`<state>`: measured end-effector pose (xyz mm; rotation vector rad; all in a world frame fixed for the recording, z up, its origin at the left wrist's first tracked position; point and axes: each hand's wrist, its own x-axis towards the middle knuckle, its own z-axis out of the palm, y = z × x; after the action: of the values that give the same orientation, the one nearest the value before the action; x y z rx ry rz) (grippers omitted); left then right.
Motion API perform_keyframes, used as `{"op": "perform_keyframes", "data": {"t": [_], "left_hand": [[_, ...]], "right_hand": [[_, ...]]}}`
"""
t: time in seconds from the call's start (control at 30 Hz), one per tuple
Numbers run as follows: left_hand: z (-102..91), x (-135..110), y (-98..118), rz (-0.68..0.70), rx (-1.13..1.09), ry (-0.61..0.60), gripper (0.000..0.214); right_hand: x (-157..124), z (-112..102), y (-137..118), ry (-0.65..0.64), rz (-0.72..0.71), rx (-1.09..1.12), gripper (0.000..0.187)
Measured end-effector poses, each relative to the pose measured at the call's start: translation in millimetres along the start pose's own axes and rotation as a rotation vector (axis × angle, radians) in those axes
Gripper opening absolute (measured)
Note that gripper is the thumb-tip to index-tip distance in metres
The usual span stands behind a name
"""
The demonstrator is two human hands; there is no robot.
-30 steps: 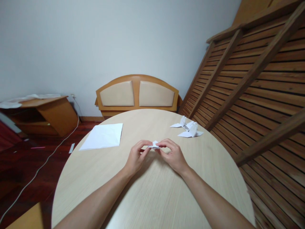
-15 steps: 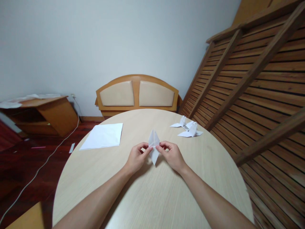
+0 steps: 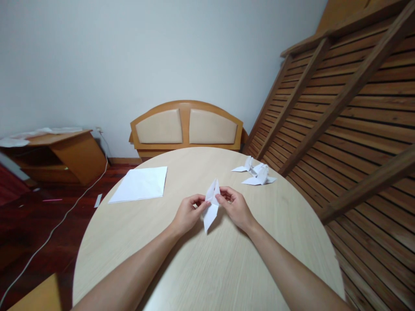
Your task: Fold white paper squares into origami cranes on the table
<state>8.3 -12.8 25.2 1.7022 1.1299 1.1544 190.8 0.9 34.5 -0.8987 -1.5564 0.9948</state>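
**One folded paper (image 3: 211, 213), fingers (image 3: 222, 201) pinching both sides**

Here we are: left hand (image 3: 187, 214) and right hand (image 3: 237, 210), two in play, both pinching that single white piece between their fingers, its lower tip poking out below them! Whether that tip touches the one round bench (image 3: 194, 272) beneath, I can't tell. Past the fingers to the left, one stack of white paper (image 3: 141, 185), sheets uncountable from here. Beyond them to the right, well apart, folded paper pieces (image 3: 261, 176), at least two, overlapping! Off right, one slatted wooden frame (image 3: 330, 116); straight ahead past the fingers, one headboard (image 3: 185, 123) with two padded panels (image 3: 158, 127); far left, one cabinet (image 3: 78, 155).
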Motion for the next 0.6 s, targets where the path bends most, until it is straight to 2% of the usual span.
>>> {"op": "perform_keyframes", "data": {"t": [0.23, 0.4, 0.6], "left_hand": [[1.8, -2, 2, -0.006, -0.010, -0.075, 0.037], [1.2, -3, 4, -0.012, -0.027, -0.104, 0.038], [1.0, -3, 3, -0.028, -0.060, -0.125, 0.038]], "right_hand": [[5, -9, 5, 0.090, -0.022, 0.106, 0.034], [3, -10, 1, 0.076, -0.054, 0.188, 0.029], [2, -12, 3, 0.063, -0.081, 0.178, 0.035]]}}
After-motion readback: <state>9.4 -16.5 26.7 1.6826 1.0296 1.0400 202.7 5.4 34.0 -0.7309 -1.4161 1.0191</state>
